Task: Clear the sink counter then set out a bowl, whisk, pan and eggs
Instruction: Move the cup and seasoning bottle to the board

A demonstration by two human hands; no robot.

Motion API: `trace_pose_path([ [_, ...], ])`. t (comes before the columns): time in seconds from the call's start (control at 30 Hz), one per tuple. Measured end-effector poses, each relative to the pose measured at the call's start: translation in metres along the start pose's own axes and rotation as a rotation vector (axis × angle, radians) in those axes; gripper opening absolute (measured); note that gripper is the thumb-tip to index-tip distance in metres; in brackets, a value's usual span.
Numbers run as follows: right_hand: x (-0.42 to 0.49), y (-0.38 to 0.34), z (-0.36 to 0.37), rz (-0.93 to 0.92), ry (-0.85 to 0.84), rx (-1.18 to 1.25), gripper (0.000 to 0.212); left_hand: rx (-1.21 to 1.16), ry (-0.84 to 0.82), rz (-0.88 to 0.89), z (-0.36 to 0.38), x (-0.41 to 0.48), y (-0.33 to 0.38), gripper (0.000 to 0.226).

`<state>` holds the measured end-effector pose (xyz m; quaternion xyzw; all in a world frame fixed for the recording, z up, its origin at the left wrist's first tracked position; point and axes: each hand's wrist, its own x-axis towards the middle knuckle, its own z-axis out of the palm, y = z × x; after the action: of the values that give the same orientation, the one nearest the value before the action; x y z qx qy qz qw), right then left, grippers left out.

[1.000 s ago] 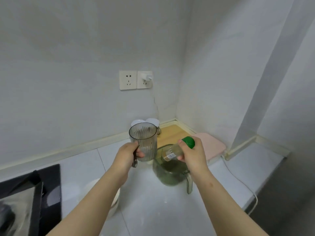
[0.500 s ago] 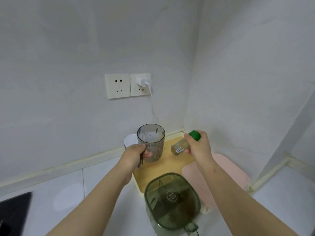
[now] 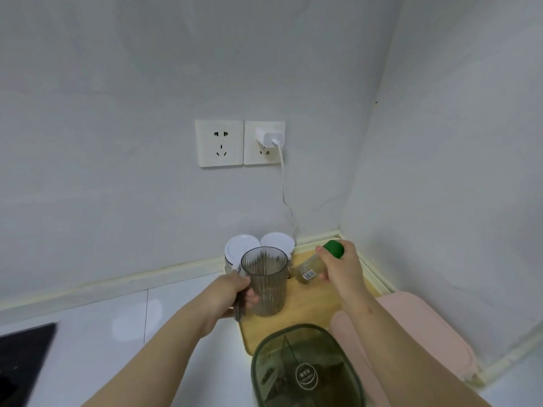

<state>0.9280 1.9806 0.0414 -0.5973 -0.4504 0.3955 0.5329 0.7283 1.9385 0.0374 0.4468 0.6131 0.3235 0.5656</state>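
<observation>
Cup [image 3: 264, 284], bottle [image 3: 307, 267] lower over board [image 3: 311, 306]

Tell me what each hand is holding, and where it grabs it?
The left hand grips the grey cup by its side handle. The right hand holds the small bottle at its top end, near the green cap.

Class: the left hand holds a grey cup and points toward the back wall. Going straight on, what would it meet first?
Probably the white-lidded jars by the wall, right behind the grey cup that the left hand grips; how far apart they are is unclear.
</observation>
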Motion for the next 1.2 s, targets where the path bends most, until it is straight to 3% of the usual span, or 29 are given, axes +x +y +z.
trace_pose_path([
  [0.23,0.001,0.020,0.015,0.046,-0.091,-0.102,0.026,0.048,0.025,-0.051,0.000,0.010,-0.034,0.037],
  [0.4,-0.004,0.023,0.019,0.041,-0.205,-0.166,0.028,-0.001,0.092,-0.002,0.006,0.011,-0.047,0.039],
  [0.63,-0.022,0.025,0.018,0.057,-0.360,-0.332,0.034,0.128,0.213,0.054,0.010,0.010,-0.060,0.037],
  [0.87,-0.029,0.025,0.020,0.024,-0.372,-0.397,0.032,0.238,0.197,0.077,0.013,-0.001,-0.064,0.036],
  [1.2,-0.037,0.026,0.015,0.076,-0.501,-0.426,0.033,0.368,0.401,0.098,0.021,0.005,-0.064,0.032],
])
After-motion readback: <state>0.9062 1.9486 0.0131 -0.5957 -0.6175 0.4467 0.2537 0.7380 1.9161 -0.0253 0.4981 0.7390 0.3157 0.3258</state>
